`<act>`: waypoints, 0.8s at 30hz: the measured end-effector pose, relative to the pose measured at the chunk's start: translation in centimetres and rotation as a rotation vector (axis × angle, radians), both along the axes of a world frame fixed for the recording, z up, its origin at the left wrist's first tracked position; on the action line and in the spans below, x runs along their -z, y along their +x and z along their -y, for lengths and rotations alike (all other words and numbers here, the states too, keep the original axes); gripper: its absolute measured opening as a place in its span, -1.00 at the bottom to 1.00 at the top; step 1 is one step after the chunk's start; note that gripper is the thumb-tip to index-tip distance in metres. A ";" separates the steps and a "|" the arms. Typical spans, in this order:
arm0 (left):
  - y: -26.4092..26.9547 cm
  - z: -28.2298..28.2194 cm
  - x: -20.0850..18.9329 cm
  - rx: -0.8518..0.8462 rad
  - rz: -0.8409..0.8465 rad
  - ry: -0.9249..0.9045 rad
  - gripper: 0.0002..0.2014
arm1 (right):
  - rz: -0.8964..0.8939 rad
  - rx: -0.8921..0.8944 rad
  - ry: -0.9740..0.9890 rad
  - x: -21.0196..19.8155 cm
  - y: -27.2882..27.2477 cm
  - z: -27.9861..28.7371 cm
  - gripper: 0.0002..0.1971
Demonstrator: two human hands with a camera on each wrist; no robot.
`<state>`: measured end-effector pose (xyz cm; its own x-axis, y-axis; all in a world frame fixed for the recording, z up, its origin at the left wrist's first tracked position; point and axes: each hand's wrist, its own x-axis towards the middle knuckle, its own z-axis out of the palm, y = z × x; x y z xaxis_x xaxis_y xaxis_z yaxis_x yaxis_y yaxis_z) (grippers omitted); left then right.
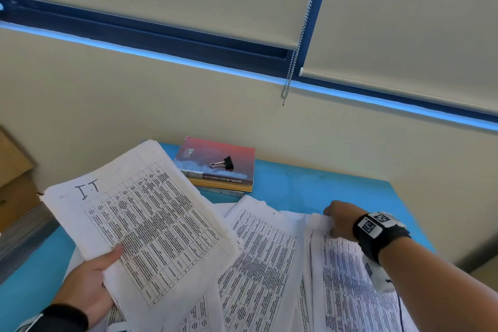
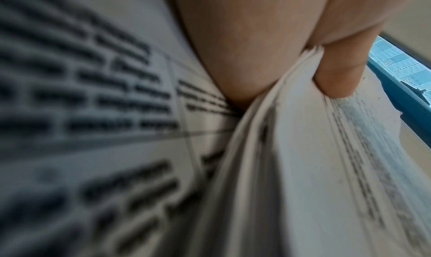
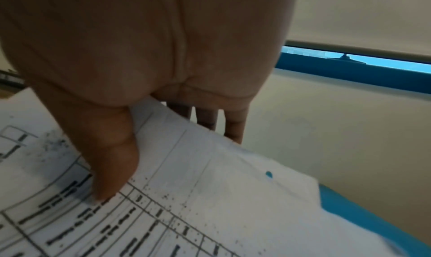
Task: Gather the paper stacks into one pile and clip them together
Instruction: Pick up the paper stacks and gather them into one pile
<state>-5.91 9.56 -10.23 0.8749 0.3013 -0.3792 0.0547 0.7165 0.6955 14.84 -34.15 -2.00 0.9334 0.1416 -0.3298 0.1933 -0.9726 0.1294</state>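
My left hand (image 1: 91,280) grips a thick stack of printed sheets (image 1: 145,218) marked "I.T", lifted and tilted above the blue table (image 1: 310,186); thumb on top, fingers (image 2: 338,73) under the stack's edge (image 2: 291,132). My right hand (image 1: 339,218) pinches the far corner of the right paper stack (image 1: 350,277), thumb (image 3: 111,159) on the printed top sheet (image 3: 186,196), fingers behind the edge. A middle stack (image 1: 258,250) lies flat between them. A black binder clip (image 1: 223,163) sits on a red book (image 1: 215,162) at the table's back.
The red book rests on another book near the beige wall. A blind's bead chain (image 1: 293,62) hangs above. Cardboard boxes (image 1: 13,178) stand off the table's left edge. More loose sheets (image 1: 196,315) lie under the held stack.
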 end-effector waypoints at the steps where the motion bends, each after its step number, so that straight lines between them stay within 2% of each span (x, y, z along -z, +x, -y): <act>1: 0.0 0.0 -0.1 0.003 -0.003 -0.002 -0.55 | -0.009 -0.002 0.009 0.3 0.1 -0.4 -0.60; 3: 0.0 0.1 -0.1 0.008 -0.011 -0.005 -0.54 | -0.020 -0.006 0.023 1.0 0.2 -1.0 -0.69; 7: 0.1 0.1 -0.2 0.013 -0.010 0.007 -0.52 | -0.029 -0.010 0.010 1.7 0.6 -1.7 -0.65; 12: 0.2 -0.1 -0.1 0.023 -0.017 0.010 -0.53 | -0.029 -0.011 -0.003 1.7 0.8 -1.9 -0.77; 18: 0.1 -0.2 0.1 0.011 -0.048 -0.030 -0.60 | -0.003 0.042 0.108 0.3 -0.1 -0.9 -0.58; 22: 0.0 -0.1 0.1 -0.032 -0.078 -0.022 -0.69 | -0.022 0.018 -0.018 -2.3 -0.9 -0.4 -0.62; 24: 0.0 0.2 -0.2 -0.053 -0.089 -0.005 -0.71 | 0.013 0.054 -0.026 -4.0 -1.5 0.2 -0.51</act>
<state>-5.90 9.38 -10.08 0.8209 0.3439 -0.4560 0.0779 0.7235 0.6859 13.38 -34.38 2.01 0.9437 0.0822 -0.3203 0.1383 -0.9779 0.1565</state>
